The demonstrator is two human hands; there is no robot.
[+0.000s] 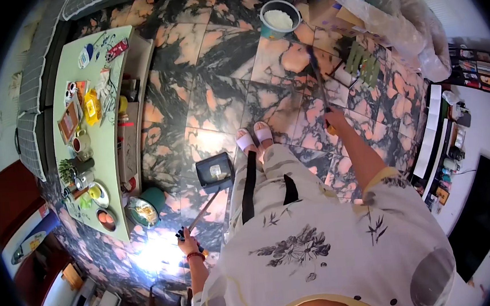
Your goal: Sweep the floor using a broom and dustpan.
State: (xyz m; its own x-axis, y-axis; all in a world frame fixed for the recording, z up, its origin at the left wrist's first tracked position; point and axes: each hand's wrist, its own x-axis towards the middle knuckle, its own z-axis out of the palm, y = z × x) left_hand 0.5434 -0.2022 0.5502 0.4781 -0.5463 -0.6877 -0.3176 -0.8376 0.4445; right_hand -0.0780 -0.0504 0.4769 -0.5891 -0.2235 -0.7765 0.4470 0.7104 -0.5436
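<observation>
My left hand (188,244), with a red bead bracelet at the wrist, is closed around the handle of a long-handled dustpan (214,172). The dark pan rests on the marbled tile floor left of my feet, with a small pale piece of litter in it. My right hand (335,120) grips the handle of a broom (319,78), held out to the upper right. Its dark, blurred head is near the floor, below a bucket (279,19) filled with something white and left of a green slatted stool (362,64).
A pale green coffee table (112,172) bearing cups, fruit and packets stands at left. A green trash bin (154,203) sits against its lower end. Cardboard boxes (325,15) and plastic sheeting (407,23) lie at upper right. A white TV cabinet (480,121) lines the right side.
</observation>
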